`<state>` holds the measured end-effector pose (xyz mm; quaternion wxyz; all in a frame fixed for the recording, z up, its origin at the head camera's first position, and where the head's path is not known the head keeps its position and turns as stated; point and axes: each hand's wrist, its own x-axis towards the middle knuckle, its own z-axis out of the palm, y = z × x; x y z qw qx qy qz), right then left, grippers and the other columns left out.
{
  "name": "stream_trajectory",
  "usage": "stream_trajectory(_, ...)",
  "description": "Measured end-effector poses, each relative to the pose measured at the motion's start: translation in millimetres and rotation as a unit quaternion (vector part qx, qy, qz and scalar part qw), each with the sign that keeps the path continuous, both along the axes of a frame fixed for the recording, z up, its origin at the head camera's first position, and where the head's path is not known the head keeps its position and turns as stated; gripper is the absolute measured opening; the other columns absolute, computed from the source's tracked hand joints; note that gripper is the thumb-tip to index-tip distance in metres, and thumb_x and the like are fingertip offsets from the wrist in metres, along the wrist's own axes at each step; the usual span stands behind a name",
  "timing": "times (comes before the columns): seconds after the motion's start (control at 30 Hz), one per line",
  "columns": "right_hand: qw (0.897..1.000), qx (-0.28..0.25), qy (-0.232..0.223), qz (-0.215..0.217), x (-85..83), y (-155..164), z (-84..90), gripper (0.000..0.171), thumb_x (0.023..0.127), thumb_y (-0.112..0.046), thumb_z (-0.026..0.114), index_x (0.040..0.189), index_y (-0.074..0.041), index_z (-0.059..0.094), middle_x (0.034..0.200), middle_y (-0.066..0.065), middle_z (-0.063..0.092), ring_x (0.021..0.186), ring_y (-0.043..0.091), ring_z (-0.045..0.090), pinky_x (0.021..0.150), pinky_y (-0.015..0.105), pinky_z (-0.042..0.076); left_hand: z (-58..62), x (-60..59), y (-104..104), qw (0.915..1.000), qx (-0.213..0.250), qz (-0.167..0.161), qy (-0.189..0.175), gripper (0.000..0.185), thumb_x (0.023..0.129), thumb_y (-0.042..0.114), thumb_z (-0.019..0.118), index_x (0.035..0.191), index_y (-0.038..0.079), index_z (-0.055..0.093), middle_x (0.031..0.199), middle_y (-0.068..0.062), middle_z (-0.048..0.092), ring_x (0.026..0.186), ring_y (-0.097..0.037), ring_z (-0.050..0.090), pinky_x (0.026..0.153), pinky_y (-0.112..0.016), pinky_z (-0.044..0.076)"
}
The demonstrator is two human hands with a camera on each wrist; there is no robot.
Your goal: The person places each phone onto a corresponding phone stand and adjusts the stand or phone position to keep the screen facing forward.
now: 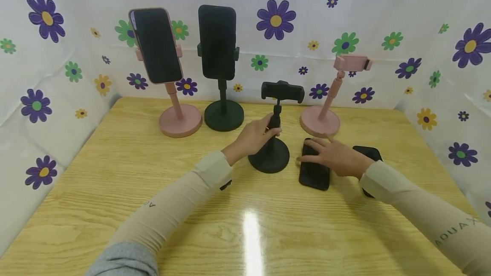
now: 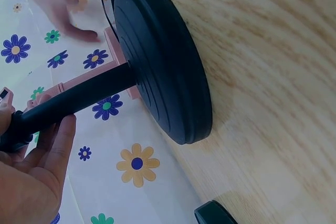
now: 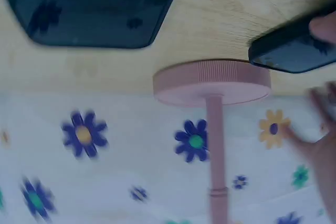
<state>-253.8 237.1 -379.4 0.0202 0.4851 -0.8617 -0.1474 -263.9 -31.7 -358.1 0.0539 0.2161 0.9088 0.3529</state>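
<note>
Here the left hand (image 1: 256, 134) grips the black stand (image 1: 273, 127) while the right hand (image 1: 334, 156), fingers flat, covers a phone (image 1: 312, 173), ready to lift.

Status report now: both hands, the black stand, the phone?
Left hand grips black stand by its pole. Right hand flat on black phone, not gripping. Second phone and empty pink stand close by.

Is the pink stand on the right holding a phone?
No, the right pink stand has an empty clamp; a phone lies flat on the table under the right hand.
</note>
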Motion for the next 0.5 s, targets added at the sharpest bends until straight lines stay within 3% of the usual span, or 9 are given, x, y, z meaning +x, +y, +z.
stream_trajectory(0.07,0.99,-0.058,-0.044,-0.122,-1.9,-1,-0.4,0.078,0.078,0.0,0.071,0.143,-0.022,0.034,0.13,0.025,0.046,0.088,0.03,0.062,0.074,0.044,0.053,0.2,0.6,0,1.0,0.001,0.002,-0.002,0.05,0.099,0.038,0.044,0.137,0.005,0.039,0.105,-0.004,0.066,0.1,-0.021,0.062,0.091,-0.038,0.048)
stream_trajectory(0.1,0.975,-0.081,-0.076,-0.19,-2.2,-3,-0.6,0.074,0.083,-0.008,0.067,0.145,-0.019,0.03,0.129,0.029,0.045,0.077,0.029,0.061,0.064,0.042,0.052,0.4,0.9,0,1.0,0.001,0.002,-0.002,0.051,0.099,0.038,0.044,0.137,0.005,0.039,0.105,-0.005,0.066,0.101,-0.021,0.062,0.092,-0.038,0.047)
stream_trajectory(0.17,0.933,-0.115,-0.143,-0.311,-1.2,-10,-0.8,0.072,0.092,-0.031,0.057,0.149,-0.014,0.018,0.126,0.038,0.044,0.069,0.035,0.06,0.058,0.044,0.05,0.7,1.1,0,1.0,0.001,0.001,0.0,0.049,0.099,0.038,0.044,0.136,0.006,0.04,0.106,-0.005,0.066,0.102,-0.021,0.063,0.093,-0.038,0.047)
stream_trajectory(0.23,0.893,-0.113,-0.194,-0.389,0.6,-18,-1.8,0.083,0.092,-0.056,0.046,0.151,-0.011,0.008,0.13,0.046,0.037,0.079,0.044,0.064,0.064,0.049,0.051,1.3,1.4,0,1.0,0.001,-0.001,0.003,0.046,0.099,0.038,0.044,0.132,0.006,0.043,0.105,-0.005,0.066,0.102,-0.021,0.063,0.092,-0.039,0.048)
stream_trajectory(0.3,0.869,-0.093,-0.225,-0.431,2.5,-27,-3.7,0.097,0.085,-0.074,0.037,0.151,-0.011,0.003,0.131,0.046,0.034,0.089,0.046,0.062,0.073,0.052,0.051,1.9,1.6,-1,1.0,0.001,-0.001,0.007,0.044,0.098,0.04,0.043,0.128,0.007,0.045,0.104,-0.005,0.066,0.101,-0.021,0.064,0.091,-0.039,0.048)
stream_trajectory(0.4,0.866,-0.088,-0.223,-0.438,3.6,-38,-8.3,0.103,0.081,-0.076,0.041,0.151,-0.008,0.009,0.122,0.044,0.04,0.085,0.042,0.061,0.074,0.05,0.052,2.3,1.9,-1,1.0,0.004,-0.002,0.008,0.042,0.098,0.041,0.043,0.123,0.009,0.047,0.104,-0.004,0.066,0.1,-0.021,0.064,0.09,-0.038,0.049)
stream_trajectory(0.5,0.869,-0.092,-0.216,-0.435,3.8,-43,-11.6,0.097,0.083,-0.067,0.05,0.15,-0.008,0.015,0.118,0.041,0.041,0.086,0.041,0.058,0.074,0.049,0.052,1.7,1.9,0,1.0,0.003,-0.001,0.004,0.044,0.098,0.042,0.042,0.127,0.008,0.045,0.104,-0.004,0.066,0.1,-0.021,0.063,0.09,-0.038,0.048)
